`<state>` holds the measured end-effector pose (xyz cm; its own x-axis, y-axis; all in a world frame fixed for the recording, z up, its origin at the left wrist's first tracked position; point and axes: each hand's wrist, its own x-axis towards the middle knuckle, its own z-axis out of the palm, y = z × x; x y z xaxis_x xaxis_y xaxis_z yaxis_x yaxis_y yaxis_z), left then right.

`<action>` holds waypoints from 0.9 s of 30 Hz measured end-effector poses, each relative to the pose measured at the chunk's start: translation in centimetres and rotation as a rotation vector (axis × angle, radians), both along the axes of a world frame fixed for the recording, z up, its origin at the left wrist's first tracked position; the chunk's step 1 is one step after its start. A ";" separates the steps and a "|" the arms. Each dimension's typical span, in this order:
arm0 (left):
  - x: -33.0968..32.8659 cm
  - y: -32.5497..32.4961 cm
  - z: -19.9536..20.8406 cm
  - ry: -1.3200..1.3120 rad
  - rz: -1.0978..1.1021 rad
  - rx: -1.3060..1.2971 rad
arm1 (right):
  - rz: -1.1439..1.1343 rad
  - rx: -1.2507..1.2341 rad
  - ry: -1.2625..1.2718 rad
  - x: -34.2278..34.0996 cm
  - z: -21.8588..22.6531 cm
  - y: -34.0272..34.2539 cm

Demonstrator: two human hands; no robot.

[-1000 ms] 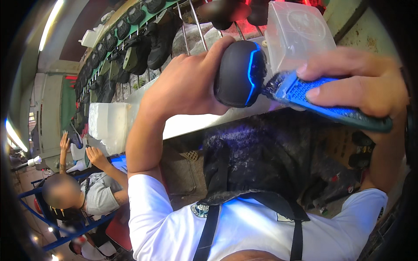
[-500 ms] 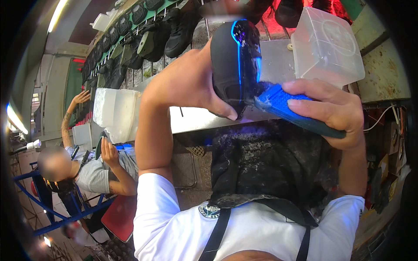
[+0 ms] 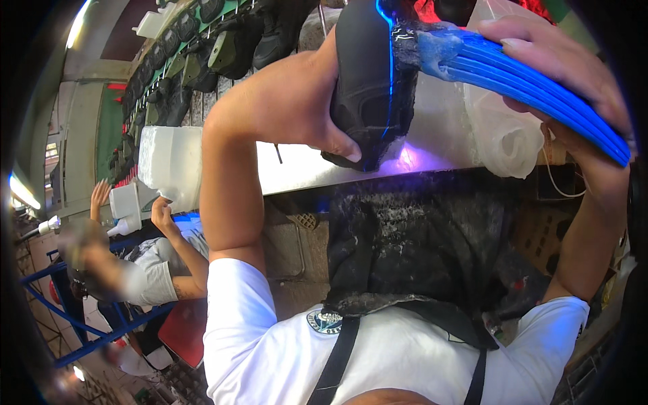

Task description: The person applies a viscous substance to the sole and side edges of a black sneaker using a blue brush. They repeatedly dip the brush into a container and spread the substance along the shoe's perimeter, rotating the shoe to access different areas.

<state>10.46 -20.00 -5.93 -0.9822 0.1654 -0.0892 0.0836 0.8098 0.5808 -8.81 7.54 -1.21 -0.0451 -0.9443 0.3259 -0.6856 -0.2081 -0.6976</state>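
Note:
A black shoe (image 3: 368, 81) is held up over the metal worktop. My left hand (image 3: 297, 101) grips it from the left, the thumb lying near its lower end. Along its right side runs a thin line glowing blue. My right hand (image 3: 560, 54) is closed around a long blue brush (image 3: 533, 84) with a ridged, curved back. The brush's worn left end touches the upper right edge of the shoe, where the bristles look dark. Part of the shoe's top is cut off by the frame's upper edge.
Translucent plastic tubs stand at the left (image 3: 170, 158) and right (image 3: 496, 128) of the metal worktop (image 3: 297, 172). Black shoes (image 3: 233, 57) hang along a rack behind. A co-worker in a grey shirt (image 3: 158, 273) is at the left, above a red seat (image 3: 182, 331).
My right hand and the brush have moved up and to the right, and the brush has turned to show its ridged length. The shoe has shifted slightly upward in my left hand.

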 end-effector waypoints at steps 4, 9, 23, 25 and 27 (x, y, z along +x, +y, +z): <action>-0.1 -0.7 -0.7 0.048 -0.104 0.050 | 0.046 -0.018 0.187 0.4 -0.5 0.0; -1.1 -0.9 -0.8 -0.021 -0.058 0.129 | 0.071 -0.040 0.317 0.6 -1.8 -0.4; -3.1 -1.4 -0.2 -0.131 0.061 0.295 | -0.023 -0.181 0.290 2.0 -7.5 -1.4; -3.2 0.3 0.7 -0.095 0.094 0.200 | -0.082 -0.226 0.243 2.6 -8.9 -1.5; -3.6 0.2 0.2 -0.065 0.075 0.193 | -0.140 -0.258 0.205 3.4 -10.1 -1.5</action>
<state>6.83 -19.81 -5.72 -0.9855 0.1124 -0.1268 -0.0155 0.6852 0.7282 -5.44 6.05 -11.32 -0.0774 -0.8187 0.5689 -0.8402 -0.2536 -0.4793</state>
